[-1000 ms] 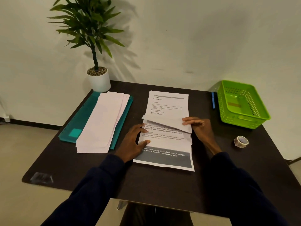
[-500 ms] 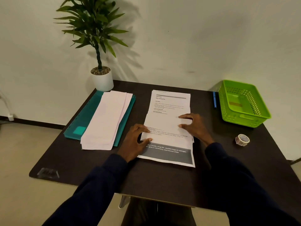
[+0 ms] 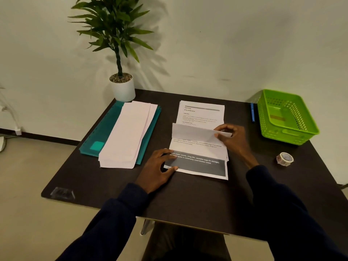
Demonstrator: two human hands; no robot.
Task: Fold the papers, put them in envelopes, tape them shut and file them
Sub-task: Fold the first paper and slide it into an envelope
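Printed paper (image 3: 197,149) half-folded mid-table atop paper stack (image 3: 202,113), white envelopes (image 3: 130,134) piled on teal folder (image 3: 101,132)

Beyond the hands, the small print on the sheet (image 3: 201,114) is illegible; the plant (image 3: 113,25) is cropped at the top edge.

the table (image 3: 188,200) has a dark, matt top. the printed sheet (image 3: 197,147) and the envelopes (image 3: 128,134) are matt paper. the green basket (image 3: 288,119) and the teal folder (image 3: 101,132) look like smooth, slightly glossy plastic.
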